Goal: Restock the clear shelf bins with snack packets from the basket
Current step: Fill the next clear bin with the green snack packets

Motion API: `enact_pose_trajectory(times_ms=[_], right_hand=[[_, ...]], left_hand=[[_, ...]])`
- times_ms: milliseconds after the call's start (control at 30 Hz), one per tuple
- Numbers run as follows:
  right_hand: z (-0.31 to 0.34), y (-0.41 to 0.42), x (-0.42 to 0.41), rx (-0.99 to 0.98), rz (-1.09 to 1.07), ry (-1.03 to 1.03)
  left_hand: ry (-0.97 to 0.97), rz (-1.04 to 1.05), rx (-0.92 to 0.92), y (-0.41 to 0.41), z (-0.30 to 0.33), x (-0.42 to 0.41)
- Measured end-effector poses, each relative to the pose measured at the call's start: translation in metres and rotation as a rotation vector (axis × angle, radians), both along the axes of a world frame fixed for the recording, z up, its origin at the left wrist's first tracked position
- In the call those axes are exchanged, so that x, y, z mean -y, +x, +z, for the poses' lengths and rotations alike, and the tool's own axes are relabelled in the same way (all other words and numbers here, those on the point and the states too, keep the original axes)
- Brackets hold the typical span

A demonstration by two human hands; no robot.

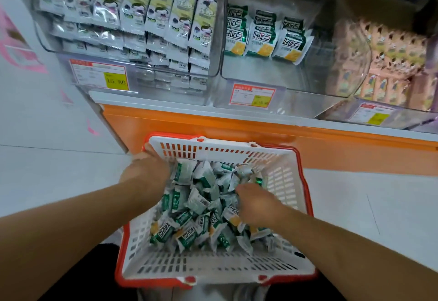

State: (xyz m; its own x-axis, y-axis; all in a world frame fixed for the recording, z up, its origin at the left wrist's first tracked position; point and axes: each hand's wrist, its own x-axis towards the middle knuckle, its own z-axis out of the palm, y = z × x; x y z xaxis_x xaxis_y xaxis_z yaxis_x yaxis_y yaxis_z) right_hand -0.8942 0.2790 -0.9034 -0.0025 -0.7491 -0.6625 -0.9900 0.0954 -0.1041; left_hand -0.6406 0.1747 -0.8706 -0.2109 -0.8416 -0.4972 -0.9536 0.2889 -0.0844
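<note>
A white basket with an orange rim sits low in front of me, filled with several green-and-white snack packets. My left hand grips the basket's far left corner. Reaching into the pile, my right hand has its fingers curled among the packets; what they hold is hidden. Above, the middle clear bin holds three matching green-and-white packets standing at its back left, with bare floor beside them.
The left clear bin is packed with several rows of white-and-yellow packets. A right bin holds pink and tan packs. Price tags hang on the bin fronts. An orange shelf base runs below, with pale floor tiles around.
</note>
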Motion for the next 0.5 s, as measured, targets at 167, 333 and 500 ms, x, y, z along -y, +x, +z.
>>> enact_pose_trajectory(times_ms=[167,333,500], right_hand=[[-0.073,0.013,-0.034,-0.047,-0.121,0.139],[-0.070,0.008,-0.034,0.047,-0.255,0.056],[0.001,-0.016,0.007,0.148,-0.300,-0.035]], left_hand=[[-0.008,-0.004,-0.014,0.001,0.007,-0.001],[0.015,-0.118,0.075,0.000,0.020,-0.002],[0.056,-0.133,0.171,-0.006,0.051,0.000]])
